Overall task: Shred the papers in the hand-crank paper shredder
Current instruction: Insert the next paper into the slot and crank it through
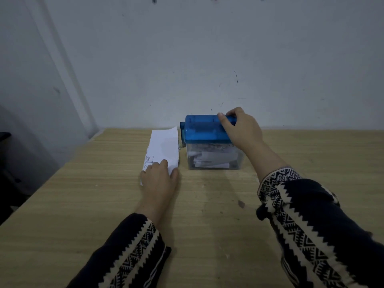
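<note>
The hand-crank paper shredder has a blue top and a clear bin holding white paper pieces. It stands at the back of the wooden table near the wall. My right hand grips the right end of the blue top. A strip of white paper with small print at its near end lies flat just left of the shredder. My left hand rests on the strip's near end, fingers on the sheet and thumb at its right edge. The blue crank sits on the shredder's left side.
A grey-white wall rises right behind the table. The table's left edge runs diagonally at the left, with dark furniture beyond it. A small dark spot marks the tabletop near my right sleeve.
</note>
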`<state>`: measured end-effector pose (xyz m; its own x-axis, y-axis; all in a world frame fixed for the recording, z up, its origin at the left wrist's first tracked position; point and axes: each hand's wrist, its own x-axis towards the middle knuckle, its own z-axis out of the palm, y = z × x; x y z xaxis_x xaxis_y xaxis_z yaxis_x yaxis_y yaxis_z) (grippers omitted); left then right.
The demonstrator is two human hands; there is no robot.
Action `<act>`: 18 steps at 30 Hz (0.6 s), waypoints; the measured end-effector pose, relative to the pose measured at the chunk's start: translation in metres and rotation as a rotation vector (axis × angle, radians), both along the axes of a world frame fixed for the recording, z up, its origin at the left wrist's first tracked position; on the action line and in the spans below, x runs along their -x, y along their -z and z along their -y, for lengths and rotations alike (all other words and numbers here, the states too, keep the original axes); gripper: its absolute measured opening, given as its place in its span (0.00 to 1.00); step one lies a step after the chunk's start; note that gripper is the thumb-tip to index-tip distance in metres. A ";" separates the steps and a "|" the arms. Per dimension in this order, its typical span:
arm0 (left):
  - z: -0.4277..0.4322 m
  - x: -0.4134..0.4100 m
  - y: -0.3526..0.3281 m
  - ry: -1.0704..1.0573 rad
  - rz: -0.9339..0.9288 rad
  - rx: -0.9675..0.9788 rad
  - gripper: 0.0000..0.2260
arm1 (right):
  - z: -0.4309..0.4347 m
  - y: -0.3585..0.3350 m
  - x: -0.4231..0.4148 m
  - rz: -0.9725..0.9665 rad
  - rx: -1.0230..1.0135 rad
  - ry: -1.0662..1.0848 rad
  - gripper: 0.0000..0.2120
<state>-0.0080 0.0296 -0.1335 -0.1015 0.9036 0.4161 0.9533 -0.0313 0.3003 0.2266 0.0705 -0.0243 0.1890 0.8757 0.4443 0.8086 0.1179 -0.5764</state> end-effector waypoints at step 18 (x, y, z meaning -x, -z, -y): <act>0.000 0.004 -0.003 0.001 0.082 -0.040 0.15 | 0.000 0.001 0.000 0.002 0.005 -0.004 0.26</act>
